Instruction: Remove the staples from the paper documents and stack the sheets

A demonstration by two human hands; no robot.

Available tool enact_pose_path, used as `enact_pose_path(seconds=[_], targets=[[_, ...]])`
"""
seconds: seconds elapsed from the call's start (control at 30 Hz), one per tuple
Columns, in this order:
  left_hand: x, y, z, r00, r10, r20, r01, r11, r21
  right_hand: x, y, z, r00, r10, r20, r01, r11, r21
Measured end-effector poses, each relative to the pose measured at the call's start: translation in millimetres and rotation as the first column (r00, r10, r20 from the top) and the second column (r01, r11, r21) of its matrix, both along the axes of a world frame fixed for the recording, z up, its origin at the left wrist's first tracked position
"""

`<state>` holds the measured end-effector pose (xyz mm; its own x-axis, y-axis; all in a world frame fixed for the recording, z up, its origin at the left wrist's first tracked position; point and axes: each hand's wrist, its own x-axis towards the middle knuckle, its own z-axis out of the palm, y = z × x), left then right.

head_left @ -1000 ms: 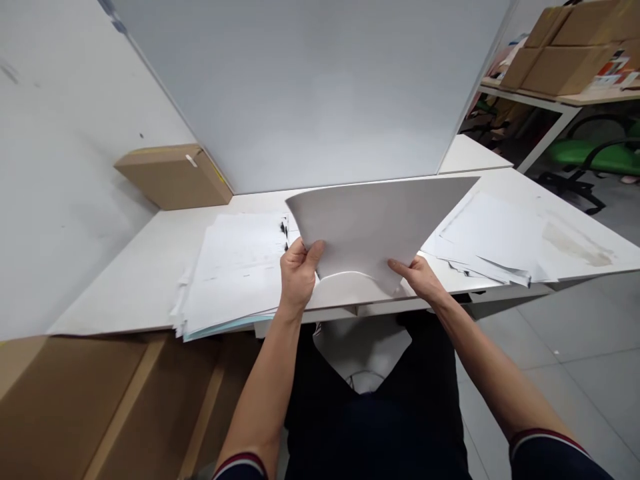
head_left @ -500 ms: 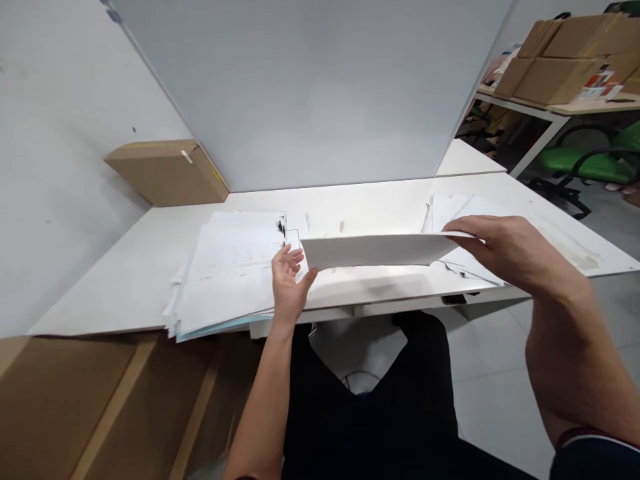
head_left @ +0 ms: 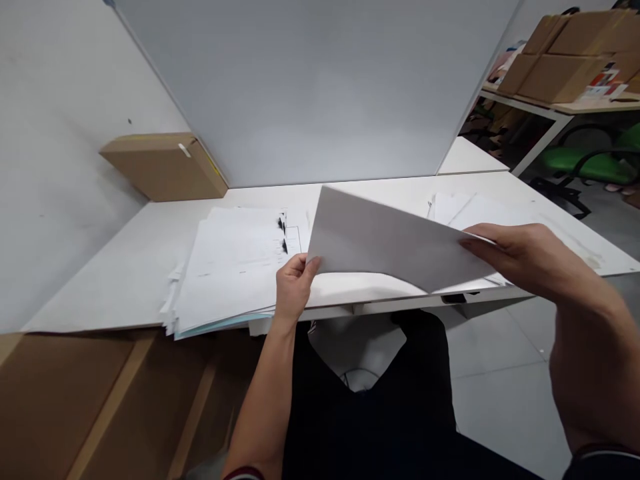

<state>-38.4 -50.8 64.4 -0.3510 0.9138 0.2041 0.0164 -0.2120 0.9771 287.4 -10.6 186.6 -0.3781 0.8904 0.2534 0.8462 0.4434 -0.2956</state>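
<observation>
A blank white sheet of paper [head_left: 385, 240] is held tilted above the front of the white desk [head_left: 125, 273]. My left hand [head_left: 293, 287] pinches its lower left corner. My right hand [head_left: 520, 257] grips its right edge, fingers closed over the paper. To the left lies a thick stack of printed papers [head_left: 230, 267], hanging over the desk's front edge. A second, looser pile of sheets [head_left: 475, 210] lies on the right behind my right hand.
A cardboard box [head_left: 165, 167] sits in the back left corner against the grey partition [head_left: 310, 87]. A large cardboard carton [head_left: 75, 400] stands on the floor at the left. Further boxes [head_left: 560, 60] rest on a table at the far right, with a green chair [head_left: 585, 163] beneath.
The sheet went from held upright by both hands at its lower edge, to flat with my right hand out at its right end, to tilted now. My left hand closed on its corner.
</observation>
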Motion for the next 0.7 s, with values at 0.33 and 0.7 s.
enact_pose_path(seconds=[0.33,0.7], targets=[[23.7,9.7,-37.5,0.902,-0.079,-0.425,0.01,0.987,-0.162,45.7,-37.1,-114.4,0.814,-0.51,-0.279,0.007,0.489,-0.872],[37.8,56.7,-59.7,0.485,-0.034,-0.874,0.106,0.994,0.021,71.0,-48.5,-126.0,0.732,-0.637,-0.241,0.003,0.356,-0.934]])
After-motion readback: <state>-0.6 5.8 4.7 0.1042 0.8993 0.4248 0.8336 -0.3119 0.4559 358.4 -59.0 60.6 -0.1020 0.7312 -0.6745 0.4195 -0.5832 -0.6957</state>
